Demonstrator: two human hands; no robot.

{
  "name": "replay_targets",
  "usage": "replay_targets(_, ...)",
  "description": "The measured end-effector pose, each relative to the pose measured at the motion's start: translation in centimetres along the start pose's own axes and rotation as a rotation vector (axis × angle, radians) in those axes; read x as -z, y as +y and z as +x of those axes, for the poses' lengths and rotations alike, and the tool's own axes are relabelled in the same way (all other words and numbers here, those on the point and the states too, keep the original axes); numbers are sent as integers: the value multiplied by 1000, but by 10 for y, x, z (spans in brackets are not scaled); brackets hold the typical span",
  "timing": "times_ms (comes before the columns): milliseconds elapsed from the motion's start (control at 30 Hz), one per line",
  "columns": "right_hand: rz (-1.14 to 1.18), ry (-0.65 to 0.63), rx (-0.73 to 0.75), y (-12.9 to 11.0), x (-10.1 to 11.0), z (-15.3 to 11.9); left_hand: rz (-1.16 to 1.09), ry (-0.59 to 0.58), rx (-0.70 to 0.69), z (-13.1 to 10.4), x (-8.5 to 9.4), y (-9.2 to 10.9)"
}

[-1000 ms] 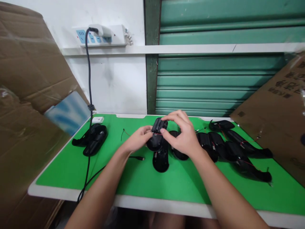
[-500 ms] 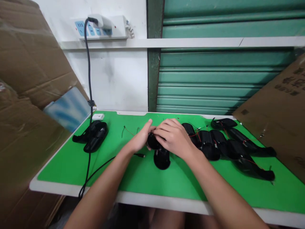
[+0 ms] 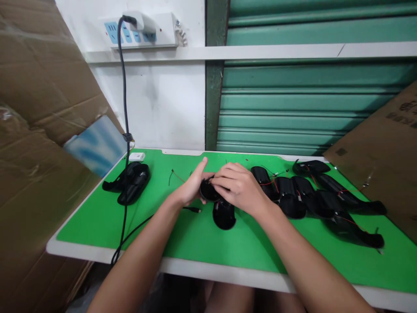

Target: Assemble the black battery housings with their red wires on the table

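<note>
Near the middle of the green table mat (image 3: pixel 192 243), my left hand (image 3: pixel 193 184) holds a black curved shell piece (image 3: pixel 208 190) from its left side, thumb pointing up. My right hand (image 3: pixel 235 184) is closed at the upper right rim of the same piece, its fingertips pinched there; anything small between them is hidden. Just below, a second black rounded piece (image 3: pixel 224 215) rests on the mat, its upper end touching or under the held one. A cable plug (image 3: pixel 195 210) lies to the left of it.
Several black shells with red wires (image 3: pixel 293 198) lie at the right. Two dark shells (image 3: pixel 135 182) and a small white adapter (image 3: pixel 137 156) are at the left. A black cable (image 3: pixel 124 95) hangs from the power strip (image 3: pixel 166 30). Cardboard (image 3: pixel 35 130) stands on both sides.
The camera view has shifted slightly. Both hands stay at the same black piece, which my left hand has tilted a little; its rim shows more.
</note>
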State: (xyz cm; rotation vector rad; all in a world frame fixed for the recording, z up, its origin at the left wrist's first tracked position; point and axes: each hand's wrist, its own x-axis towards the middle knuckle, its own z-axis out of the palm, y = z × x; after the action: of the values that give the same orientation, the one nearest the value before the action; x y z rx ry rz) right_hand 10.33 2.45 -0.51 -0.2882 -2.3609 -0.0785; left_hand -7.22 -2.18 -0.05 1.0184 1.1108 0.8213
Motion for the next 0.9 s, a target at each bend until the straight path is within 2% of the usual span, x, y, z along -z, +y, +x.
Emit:
replay_targets(100, 51, 36, -103, 0, -2, 0, -22, 36, -86, 0, 1, -2)
replay_targets(233, 128, 4, -183, 0, -1, 0, -112, 109, -188, -2, 1, -1)
replay_targets(300, 181, 3, -200, -1, 2, 2, -152, 169, -213, -3, 0, 1)
replay_targets(367, 274, 30, -243, -2, 7, 4, -151, 168, -209, -4, -1, 4)
replay_targets(433, 370, 120, -318, -2, 11, 7, -127, 102, -211, -4, -3, 5)
replay_targets(533, 351, 357, -481, -1, 15, 10, -97, 30, -232, -3, -6, 3)
replay_targets(600, 283, 456, -617, 0, 14, 12, -40, 57, -268, -2, -8, 1)
replay_targets(733, 415, 439, -862, 3, 6, 13, 277, 210, -411, -2, -11, -2)
replay_targets(833, 521, 464, -928, 2, 2, 13, 430, 255, -468, -2, -14, -2)
replay_targets(900, 498, 486, -903, 0, 2, 12, 459, 260, -483, -1, -16, -3)
